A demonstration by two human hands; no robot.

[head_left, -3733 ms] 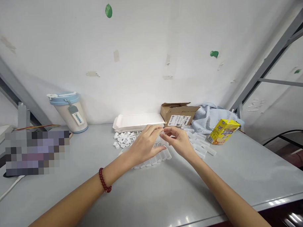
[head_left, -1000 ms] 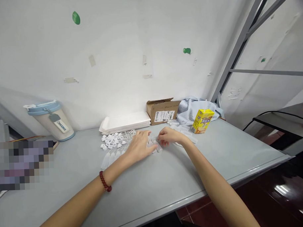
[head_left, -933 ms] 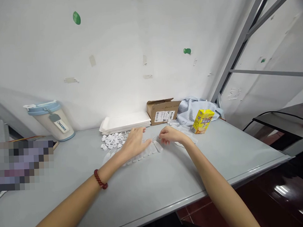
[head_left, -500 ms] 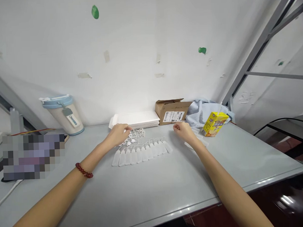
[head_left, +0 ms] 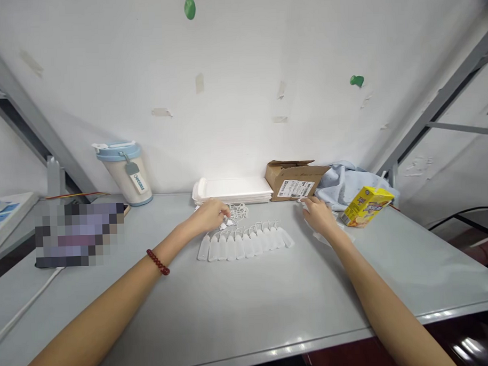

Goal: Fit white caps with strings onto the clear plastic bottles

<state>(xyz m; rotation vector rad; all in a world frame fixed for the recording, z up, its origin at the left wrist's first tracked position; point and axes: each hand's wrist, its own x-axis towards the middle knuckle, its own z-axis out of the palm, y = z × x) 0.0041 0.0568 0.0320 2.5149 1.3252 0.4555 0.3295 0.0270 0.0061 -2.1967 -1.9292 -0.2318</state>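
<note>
My left hand (head_left: 213,215) is over a small heap of white cords with stopper-like ends (head_left: 239,211), its fingers bent together; what they hold, if anything, is hidden. My right hand (head_left: 317,215) rests at a loose pile of translucent plastic pieces (head_left: 321,239), fingers curled, with a small white bit (head_left: 303,200) at the fingertips. Between and in front of the hands lies a row of several flat translucent tags (head_left: 248,246), side by side, each with a white cord loop at its top.
Behind the cords lies a stack of white flat sheets or trays (head_left: 236,191). Beside it stand an open cardboard box (head_left: 296,184), a light blue cloth (head_left: 348,182) and a yellow carton (head_left: 368,206). At left are a tumbler (head_left: 126,174) and a pixelated device (head_left: 81,236) with a white cable.
The view has turned a little left, so things appear farther right. My right hand has come to the translucent pile, while my left hand remains at the cord heap.
</note>
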